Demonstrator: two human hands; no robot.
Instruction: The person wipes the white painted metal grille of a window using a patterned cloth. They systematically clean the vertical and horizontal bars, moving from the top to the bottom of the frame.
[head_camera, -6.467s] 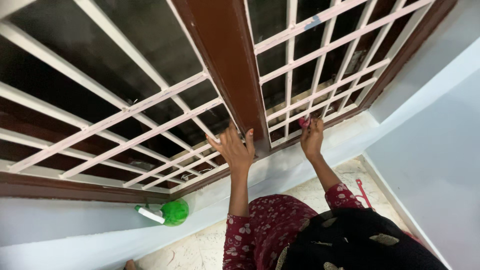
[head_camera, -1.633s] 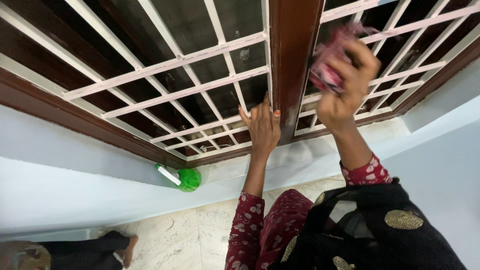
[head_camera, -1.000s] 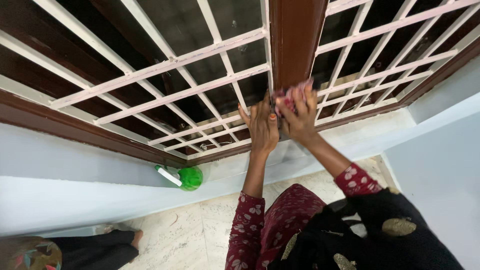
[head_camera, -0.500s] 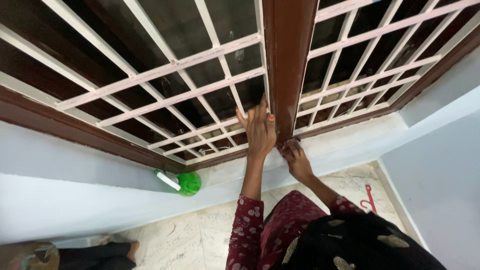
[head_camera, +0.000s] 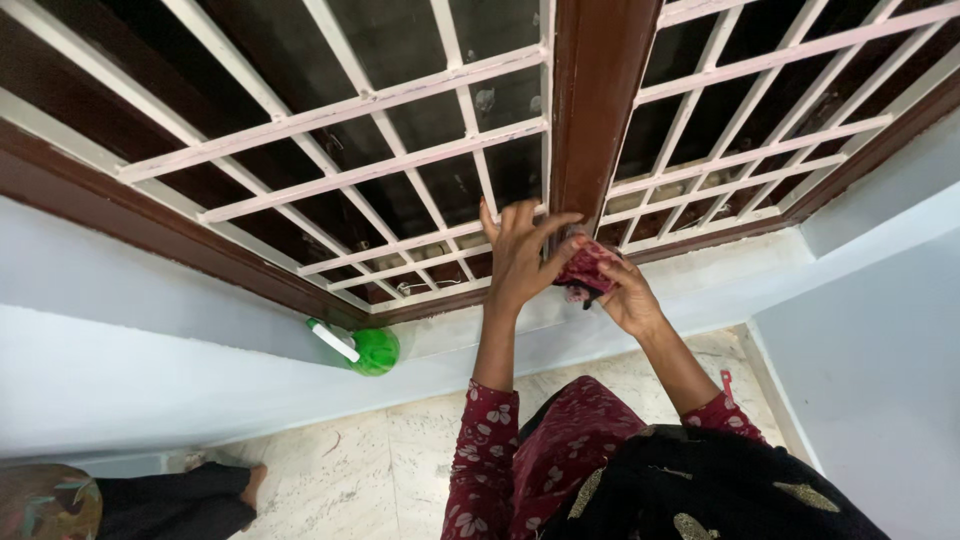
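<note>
Two hands meet at a window frame's brown centre post.
Our right hand (head_camera: 628, 297) clenches a bunched reddish cloth (head_camera: 585, 268) at the post's (head_camera: 592, 110) foot; our left hand (head_camera: 520, 255), fingers spread, touches it. The cloth's long axis is unclear.

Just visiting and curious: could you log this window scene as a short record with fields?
left hand: fingers spread, resting on the brown window post, touching the cloth
right hand: holding a reddish cloth at the post's base
window grille: white bars
sill: a green spray bottle lying on it
lower left: another person's foot on the floor
</note>
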